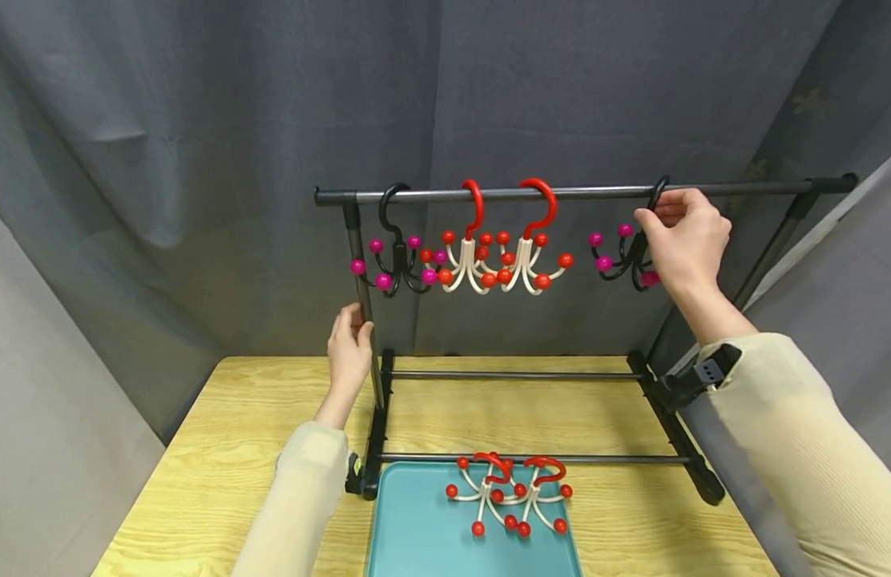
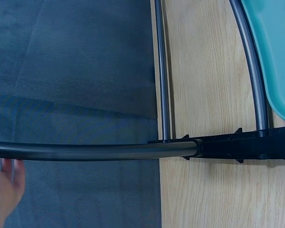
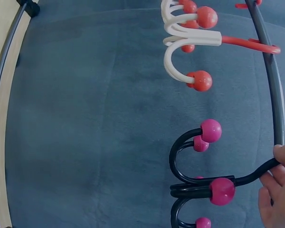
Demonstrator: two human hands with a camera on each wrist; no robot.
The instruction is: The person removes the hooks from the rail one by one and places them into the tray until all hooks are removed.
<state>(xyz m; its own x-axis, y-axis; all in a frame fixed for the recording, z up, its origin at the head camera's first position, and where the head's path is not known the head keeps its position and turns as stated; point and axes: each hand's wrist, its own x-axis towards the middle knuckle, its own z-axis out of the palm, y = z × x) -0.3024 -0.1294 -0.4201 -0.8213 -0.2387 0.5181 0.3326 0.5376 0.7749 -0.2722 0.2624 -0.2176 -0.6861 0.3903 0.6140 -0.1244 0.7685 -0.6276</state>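
My right hand (image 1: 687, 236) pinches the hook of a black multi-arm hanger (image 1: 636, 255) with magenta ball tips, at the right part of the rack's top rail (image 1: 597, 192). Seen from the right wrist, thumb and fingers of that hand (image 3: 278, 185) meet at the hook beside the rail. My left hand (image 1: 349, 353) is at the rack's left post (image 2: 95, 151), its loosely bent fingers against the tube. Another black hanger (image 1: 400, 260) and two white hangers, one left (image 1: 467, 252) and one right (image 1: 525, 252), with red hooks and red balls, hang on the rail.
Below the rack, a teal tray (image 1: 409, 529) on the wooden table (image 1: 200, 465) holds two more white-and-red hangers (image 1: 535, 490), lying overlapped. Two lower bars (image 1: 518, 375) join the rack's black feet (image 1: 679, 433). Grey curtains (image 1: 272, 104) hang behind.
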